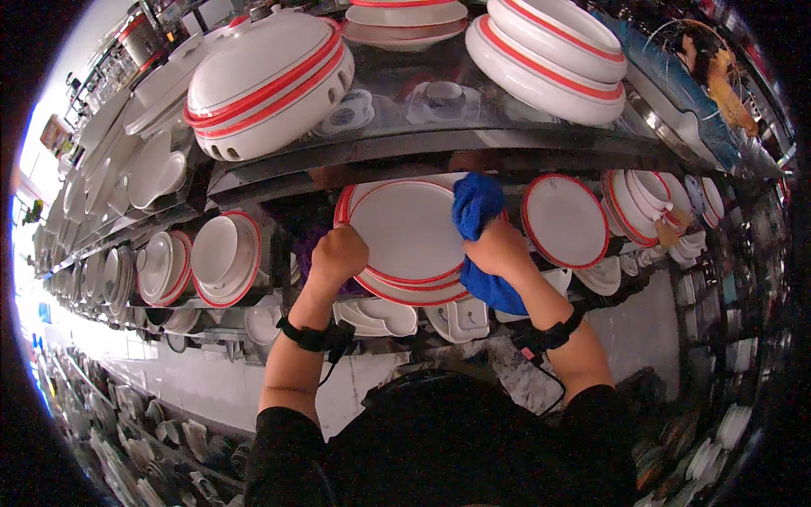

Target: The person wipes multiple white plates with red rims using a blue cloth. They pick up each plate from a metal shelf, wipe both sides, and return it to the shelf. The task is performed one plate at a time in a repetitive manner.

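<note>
A large oval white platter with a red rim (412,228) stands before me on a shelf, with similar platters stacked under it. My left hand (340,253) is closed on the left rim of this stack. At the opposite rim, my right hand (497,250) grips a blue cloth (478,203), part of which hangs down below the hand. Whether my right fingers also hold the platter is hidden by the cloth. To the right of the cloth stands a smaller oval plate with a red rim (566,220).
Above is a dark shelf edge (443,141) bearing a lidded white tureen (266,82) and stacked bowls (548,70). Bowls on plates (218,253) stand at the left. White divided dishes (377,317) lie on a lower shelf. Another person's hand (667,233) shows at the right.
</note>
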Available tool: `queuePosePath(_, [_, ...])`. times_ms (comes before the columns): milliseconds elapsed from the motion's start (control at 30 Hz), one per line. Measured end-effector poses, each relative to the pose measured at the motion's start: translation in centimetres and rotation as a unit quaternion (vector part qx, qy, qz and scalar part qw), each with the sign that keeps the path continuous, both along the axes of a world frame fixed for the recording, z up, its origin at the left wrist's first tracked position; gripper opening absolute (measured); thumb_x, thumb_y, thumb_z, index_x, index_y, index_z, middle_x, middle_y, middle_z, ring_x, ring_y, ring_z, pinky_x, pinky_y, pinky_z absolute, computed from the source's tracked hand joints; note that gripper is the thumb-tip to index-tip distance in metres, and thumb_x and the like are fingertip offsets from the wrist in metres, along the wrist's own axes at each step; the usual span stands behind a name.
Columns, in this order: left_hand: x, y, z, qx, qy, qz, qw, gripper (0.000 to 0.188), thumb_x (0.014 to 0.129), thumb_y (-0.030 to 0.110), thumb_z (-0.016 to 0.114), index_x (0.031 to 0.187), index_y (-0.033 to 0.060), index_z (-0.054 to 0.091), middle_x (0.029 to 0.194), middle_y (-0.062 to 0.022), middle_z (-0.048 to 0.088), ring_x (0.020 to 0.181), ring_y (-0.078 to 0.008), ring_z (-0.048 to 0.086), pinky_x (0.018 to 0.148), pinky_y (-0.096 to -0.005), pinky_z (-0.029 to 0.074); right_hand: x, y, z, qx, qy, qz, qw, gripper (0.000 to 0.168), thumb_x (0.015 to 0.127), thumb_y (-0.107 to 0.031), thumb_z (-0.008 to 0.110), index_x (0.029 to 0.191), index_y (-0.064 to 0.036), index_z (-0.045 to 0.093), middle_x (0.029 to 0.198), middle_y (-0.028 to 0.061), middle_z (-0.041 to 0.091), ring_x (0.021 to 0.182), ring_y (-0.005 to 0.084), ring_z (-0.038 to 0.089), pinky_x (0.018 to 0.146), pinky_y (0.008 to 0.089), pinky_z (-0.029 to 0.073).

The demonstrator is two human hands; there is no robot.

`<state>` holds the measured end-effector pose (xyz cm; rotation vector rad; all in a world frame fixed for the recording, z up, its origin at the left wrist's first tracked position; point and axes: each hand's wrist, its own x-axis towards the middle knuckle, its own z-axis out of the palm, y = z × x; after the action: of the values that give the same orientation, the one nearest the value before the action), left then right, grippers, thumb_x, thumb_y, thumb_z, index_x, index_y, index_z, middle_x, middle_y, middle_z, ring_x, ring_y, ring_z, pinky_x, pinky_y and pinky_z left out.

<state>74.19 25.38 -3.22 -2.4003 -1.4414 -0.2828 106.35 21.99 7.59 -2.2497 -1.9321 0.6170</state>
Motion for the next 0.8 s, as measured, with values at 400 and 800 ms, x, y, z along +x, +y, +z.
queuePosePath(400, [-0.6,0.7,-0.8,-0.105,-0.033,0.032,0.993,0.026,0.082,0.015,0.055,0.087,-0.0096,0.062,0.08,-0.023,0.067,0.066,-0.0357,0.07,0.055,-0.0427,0.058,3.5,-2.4,-1.0,0.143,0.162,-0.03,0.976,0.052,0.078,-0.028,0.068,0.119,0.003,0.062,0.11,0.0275,0.067,0.103,0.0407,0.066,0.091,0.0453,0.051])
queuePosePath(800, [0.2,0.0,1.9,-0.009,0.048,-0.035,0.998,0.018,0.079,0.017,0.059,0.073,0.0025,0.069,0.074,-0.0182,0.064,0.065,-0.0316,0.069,0.053,-0.0396,0.057,5.0,-3.4,-0.2,0.155,0.174,-0.003,0.972,0.052,0.075,-0.025,0.073,0.118,0.002,0.063,0.107,0.026,0.068,0.1,0.0397,0.067,0.088,0.0446,0.052])
